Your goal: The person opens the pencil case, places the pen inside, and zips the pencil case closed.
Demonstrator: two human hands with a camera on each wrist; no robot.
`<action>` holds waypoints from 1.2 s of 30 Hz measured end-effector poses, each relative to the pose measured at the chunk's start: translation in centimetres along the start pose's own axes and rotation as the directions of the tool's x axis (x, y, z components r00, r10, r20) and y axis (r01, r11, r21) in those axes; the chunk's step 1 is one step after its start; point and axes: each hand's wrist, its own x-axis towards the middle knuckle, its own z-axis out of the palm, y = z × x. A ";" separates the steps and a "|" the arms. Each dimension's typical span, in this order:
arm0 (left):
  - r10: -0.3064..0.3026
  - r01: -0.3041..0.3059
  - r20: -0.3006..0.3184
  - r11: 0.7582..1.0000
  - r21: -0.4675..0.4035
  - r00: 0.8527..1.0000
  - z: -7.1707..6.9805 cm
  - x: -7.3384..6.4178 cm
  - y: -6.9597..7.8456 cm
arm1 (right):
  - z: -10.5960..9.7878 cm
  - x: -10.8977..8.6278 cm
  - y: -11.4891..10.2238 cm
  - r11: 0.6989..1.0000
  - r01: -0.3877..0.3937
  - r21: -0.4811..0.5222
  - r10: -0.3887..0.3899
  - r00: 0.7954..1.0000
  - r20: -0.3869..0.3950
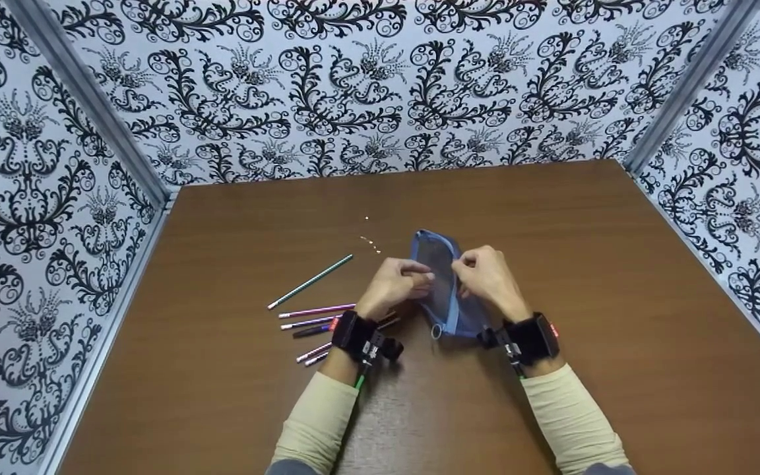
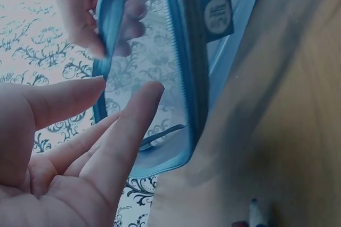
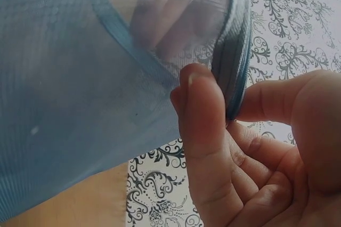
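Observation:
A blue translucent mesh zip pouch stands tilted between both hands, its zipper edges spread apart. My right hand pinches the pouch's zipper edge between thumb and fingers. At the pouch's other side is my left hand, its thumb and fingers apart and nothing gripped between them. In the left wrist view, the left thumb tip is right at the blue edge, and the fingers overlap the mouth of the pouch. A round ring pull hangs at the pouch's near end. A small square label is on its side.
Left of the pouch lies a green pencil at a slant. Nearer are a pink pencil, a dark pen and several other pencils, partly hidden by the left wrist. Small pale bits lie behind. Patterned walls enclose the brown table.

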 end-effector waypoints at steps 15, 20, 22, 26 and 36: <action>0.110 -0.095 -0.077 0.980 0.175 0.991 -3.2 -0.7 1.6 | -0.2 0.0 0.0 0.999 0.039 -0.006 -0.039 0.999 -0.027; 0.156 -0.108 -0.143 0.949 0.296 0.977 -4.7 -1.1 2.2 | -0.3 -0.1 -0.1 1.000 0.023 -0.005 -0.023 1.000 -0.019; 0.174 -0.108 -0.156 0.926 0.362 0.972 -5.4 -1.3 2.4 | -0.3 -0.1 -0.1 1.000 0.021 -0.004 -0.021 1.000 -0.018; 0.233 -0.120 -0.173 0.860 0.495 0.957 -7.0 -1.6 2.6 | -0.2 0.0 0.0 1.000 0.021 -0.010 -0.021 1.000 -0.017; 0.181 0.057 -0.336 0.805 0.590 0.924 -11.0 -3.0 2.7 | -0.3 0.0 0.0 1.000 0.013 -0.017 -0.014 1.000 -0.019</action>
